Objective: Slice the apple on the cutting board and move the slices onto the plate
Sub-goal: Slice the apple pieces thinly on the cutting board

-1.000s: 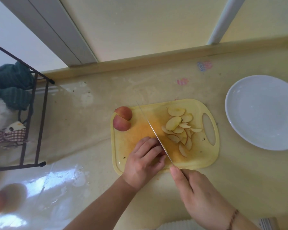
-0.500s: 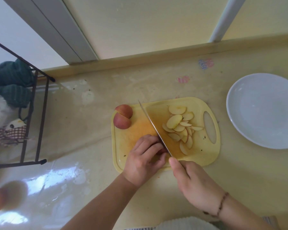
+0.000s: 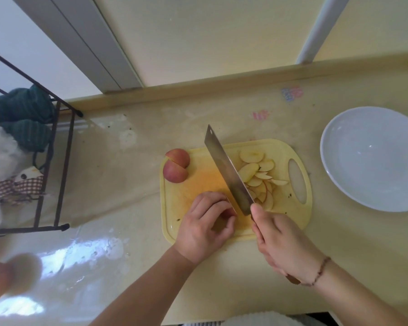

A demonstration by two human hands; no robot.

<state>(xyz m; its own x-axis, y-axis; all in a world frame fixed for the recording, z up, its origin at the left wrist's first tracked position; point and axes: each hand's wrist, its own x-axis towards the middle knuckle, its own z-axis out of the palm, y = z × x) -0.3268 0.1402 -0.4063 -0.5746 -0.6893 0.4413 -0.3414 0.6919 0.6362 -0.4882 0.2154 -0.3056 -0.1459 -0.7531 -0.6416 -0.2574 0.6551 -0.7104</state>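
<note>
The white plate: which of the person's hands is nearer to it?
Right. The right hand, gripping the knife, is at the cutting board's near edge, below-left of the white plate. The left hand sits farther left.

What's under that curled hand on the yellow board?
The left hand grips an apple piece on the cutting board; only a reddish edge shows beside the knife. The rest is covered by fingers.

left hand (image 3: 204, 223) curled, gripping; right hand (image 3: 280, 241) gripping, thumb extended
</note>
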